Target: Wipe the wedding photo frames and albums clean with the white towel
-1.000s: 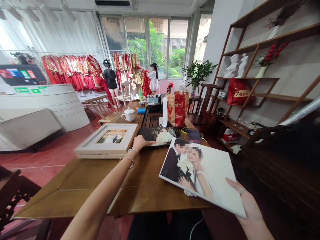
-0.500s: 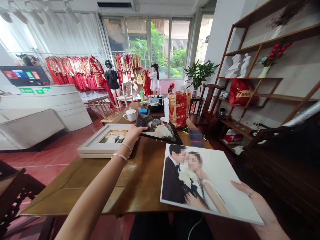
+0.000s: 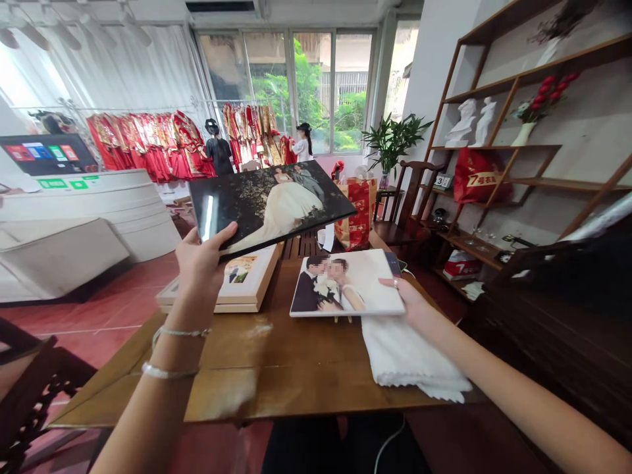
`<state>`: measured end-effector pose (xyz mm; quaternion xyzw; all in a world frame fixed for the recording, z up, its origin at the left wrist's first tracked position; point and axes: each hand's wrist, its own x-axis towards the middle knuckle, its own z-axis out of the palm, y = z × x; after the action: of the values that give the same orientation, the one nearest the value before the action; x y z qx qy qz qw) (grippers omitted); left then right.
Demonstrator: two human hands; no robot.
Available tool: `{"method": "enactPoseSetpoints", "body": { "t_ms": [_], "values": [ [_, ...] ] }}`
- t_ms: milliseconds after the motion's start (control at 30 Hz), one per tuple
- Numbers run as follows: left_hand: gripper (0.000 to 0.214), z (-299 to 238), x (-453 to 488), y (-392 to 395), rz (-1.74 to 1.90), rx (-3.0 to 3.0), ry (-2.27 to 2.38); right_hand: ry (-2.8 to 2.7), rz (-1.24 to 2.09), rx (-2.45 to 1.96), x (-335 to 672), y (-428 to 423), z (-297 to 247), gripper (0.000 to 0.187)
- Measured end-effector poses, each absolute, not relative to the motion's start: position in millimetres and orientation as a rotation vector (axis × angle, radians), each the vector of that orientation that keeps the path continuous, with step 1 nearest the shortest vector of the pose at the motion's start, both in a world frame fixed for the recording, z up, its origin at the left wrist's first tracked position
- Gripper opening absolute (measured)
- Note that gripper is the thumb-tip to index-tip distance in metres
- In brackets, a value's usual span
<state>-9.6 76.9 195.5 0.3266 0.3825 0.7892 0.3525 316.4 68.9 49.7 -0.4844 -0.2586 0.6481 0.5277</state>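
Note:
My left hand (image 3: 202, 263) grips the lower left corner of a dark, glossy wedding photo panel (image 3: 251, 207), raised and tilted above the table. The thumb lies on its face, and the fingers are behind it. In my right hand (image 3: 402, 296) is a white-edged wedding photo panel (image 3: 368, 280), held by its right edge over the table. A white cloth (image 3: 409, 362) lies below my right wrist. Under the dark panel, stacked pale picture frames (image 3: 259, 283) rest on the table, partly hidden by it and by my left hand.
The wooden table (image 3: 276, 375) spreads in front of me. A red and tan paper bag (image 3: 360, 210) stands at its far side. Dark wooden chairs (image 3: 405, 204) and a shelf (image 3: 533, 184) are on the right. Two people (image 3: 220, 151) stand by racks of red garments (image 3: 148, 145).
My left hand has lifted the dark panel up and to the left. My right hand has carried the white-edged panel forward and left, uncovering the white cloth.

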Motion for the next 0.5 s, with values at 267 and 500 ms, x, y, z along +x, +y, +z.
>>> {"method": "enactPoseSetpoints", "body": {
  "t_ms": [267, 500],
  "values": [
    [0.026, 184.0, -22.0, 31.6, 1.902, 0.797, 1.027, -0.805, 1.536, -1.185, 296.5, 152.6, 24.2, 0.032],
    [0.022, 180.5, -23.8, 23.3, 1.858, 0.729, 1.053, -0.97, 1.34, -1.448, 296.6, 178.2, 17.4, 0.033]
  ]
}}
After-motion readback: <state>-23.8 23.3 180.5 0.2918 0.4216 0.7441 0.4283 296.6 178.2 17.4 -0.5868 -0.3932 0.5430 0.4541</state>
